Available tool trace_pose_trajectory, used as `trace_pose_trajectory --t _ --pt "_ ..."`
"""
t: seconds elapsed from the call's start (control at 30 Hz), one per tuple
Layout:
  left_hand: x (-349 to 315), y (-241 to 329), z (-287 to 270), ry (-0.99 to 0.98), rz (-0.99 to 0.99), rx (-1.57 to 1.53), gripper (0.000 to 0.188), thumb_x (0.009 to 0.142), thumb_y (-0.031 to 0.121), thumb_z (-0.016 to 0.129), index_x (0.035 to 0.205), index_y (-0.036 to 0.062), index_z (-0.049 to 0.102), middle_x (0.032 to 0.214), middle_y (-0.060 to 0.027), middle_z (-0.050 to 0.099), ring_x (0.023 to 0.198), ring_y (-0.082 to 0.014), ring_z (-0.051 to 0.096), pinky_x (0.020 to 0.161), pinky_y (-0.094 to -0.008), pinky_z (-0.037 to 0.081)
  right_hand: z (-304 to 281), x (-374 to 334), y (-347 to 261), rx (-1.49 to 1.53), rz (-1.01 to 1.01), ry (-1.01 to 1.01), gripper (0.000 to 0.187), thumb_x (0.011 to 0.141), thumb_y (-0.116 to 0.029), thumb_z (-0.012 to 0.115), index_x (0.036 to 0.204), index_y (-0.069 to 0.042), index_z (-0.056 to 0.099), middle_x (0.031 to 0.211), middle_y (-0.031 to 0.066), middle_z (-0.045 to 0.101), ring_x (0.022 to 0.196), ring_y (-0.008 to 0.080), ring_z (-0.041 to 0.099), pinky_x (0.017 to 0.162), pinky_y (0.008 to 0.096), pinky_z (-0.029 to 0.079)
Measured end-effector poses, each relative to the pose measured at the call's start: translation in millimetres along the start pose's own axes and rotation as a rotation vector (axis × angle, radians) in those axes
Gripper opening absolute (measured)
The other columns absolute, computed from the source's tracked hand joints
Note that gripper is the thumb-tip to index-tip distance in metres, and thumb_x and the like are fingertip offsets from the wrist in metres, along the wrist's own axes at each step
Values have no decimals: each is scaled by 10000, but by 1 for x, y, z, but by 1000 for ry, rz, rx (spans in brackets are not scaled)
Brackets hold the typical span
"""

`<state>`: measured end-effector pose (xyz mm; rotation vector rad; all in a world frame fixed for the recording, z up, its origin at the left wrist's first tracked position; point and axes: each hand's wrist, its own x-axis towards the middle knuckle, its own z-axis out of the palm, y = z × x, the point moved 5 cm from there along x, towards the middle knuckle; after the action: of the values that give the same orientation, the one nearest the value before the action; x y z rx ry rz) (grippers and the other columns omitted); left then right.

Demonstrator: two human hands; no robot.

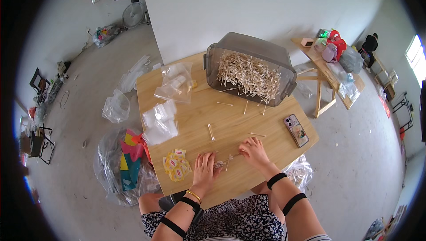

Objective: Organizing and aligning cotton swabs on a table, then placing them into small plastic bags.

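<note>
My left hand (204, 169) rests low over the table's near edge, fingers together and bent around a small bunch of cotton swabs (218, 164) that pokes out by the thumb. Loose swabs (229, 161) lie between my two hands. To the right, my right hand (254, 151) has its fingers bent down to the tabletop, pinched on what looks like a swab whose end shows at their left side. One single swab (258, 135) lies just beyond the right hand. Two swabs (211, 132) lie side by side mid-table.
A grey plastic bin (248, 41) tipped on its side spills a heap of swabs (248, 74) on the wooden table (195, 116). Clear bags (160, 123) and yellow-and-white labels (176, 166) lie left, a phone (296, 131) right. A stuffed plastic bag (111, 165) stands beside the table.
</note>
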<state>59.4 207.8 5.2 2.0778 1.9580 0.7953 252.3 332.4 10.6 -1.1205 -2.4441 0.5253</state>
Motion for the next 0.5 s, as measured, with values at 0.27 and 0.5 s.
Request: trace_pose_trajectory --t 0.27,0.5 --pt "-8 -5 8 -2 17 -115 397 886 188 681 1257 75 594 1199 -130 546 1157 -348 531 1187 -557 281 -9 4 14 -75 151 121 125 789 -81 709 895 -145 689 1034 62 588 1114 331 515 947 468 424" --pt "-13 -5 7 74 -13 -180 664 817 156 748 1398 20 457 1350 -204 507 1314 -432 443 1180 -585 273 48 30 -58 30 96 17 97 797 -108 722 894 -121 715 1045 61 593 1115 313 518 952 439 425"
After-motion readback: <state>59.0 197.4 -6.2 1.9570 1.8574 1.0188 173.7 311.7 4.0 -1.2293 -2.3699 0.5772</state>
